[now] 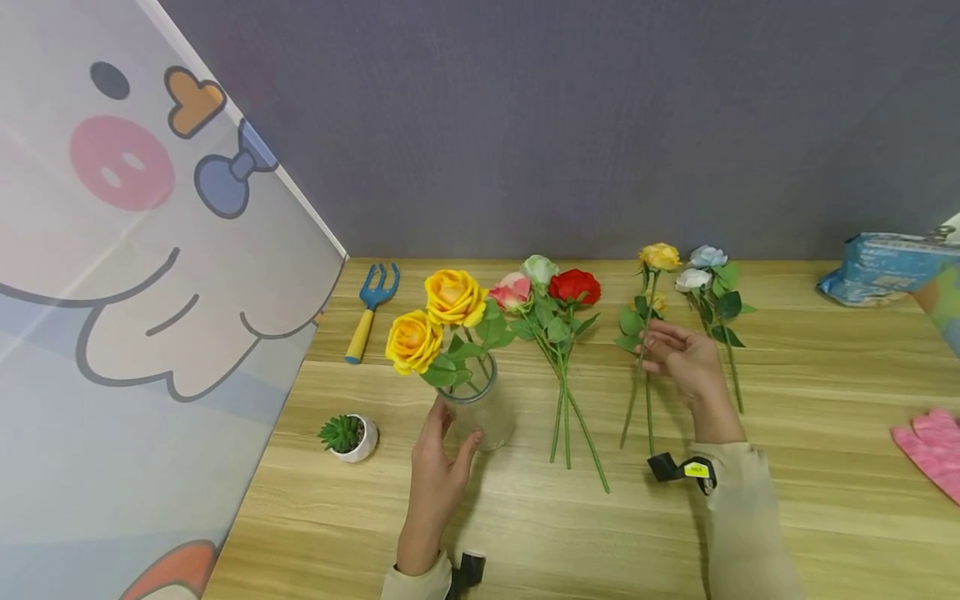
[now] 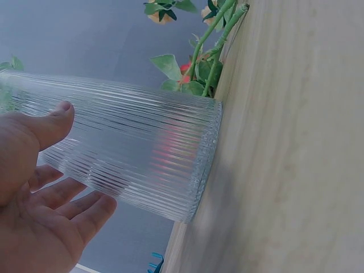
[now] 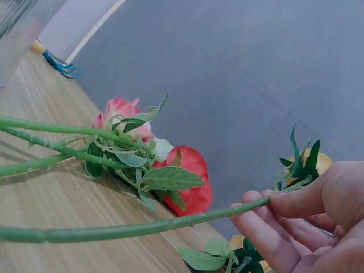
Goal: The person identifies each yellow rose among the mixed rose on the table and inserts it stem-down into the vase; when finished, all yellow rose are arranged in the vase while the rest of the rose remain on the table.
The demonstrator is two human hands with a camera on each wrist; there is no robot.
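Note:
My left hand (image 1: 438, 475) holds a ribbed clear glass vase (image 1: 495, 421), thumb on one side and fingers on the other. Two large yellow roses (image 1: 455, 297) with green leaves stand in the vase, leaning left over its rim. Farther right, my right hand (image 1: 686, 362) pinches the green stem (image 3: 142, 229) of a smaller yellow rose (image 1: 660, 256) between thumb and fingers. Another yellow rose (image 3: 250, 259) lies just below it. Between my hands lie a red rose (image 1: 575, 286), a pink rose (image 1: 512, 292) and a pale green one (image 1: 539, 268), their stems crossing.
Beyond my right hand lie a white flower (image 1: 693, 280) and a pale blue one (image 1: 708, 257). A toy-like hand fork (image 1: 371, 308) and a potted succulent (image 1: 352, 437) are at left. A blue bag (image 1: 885, 268) and pink glove-like item (image 1: 933, 450) are at right.

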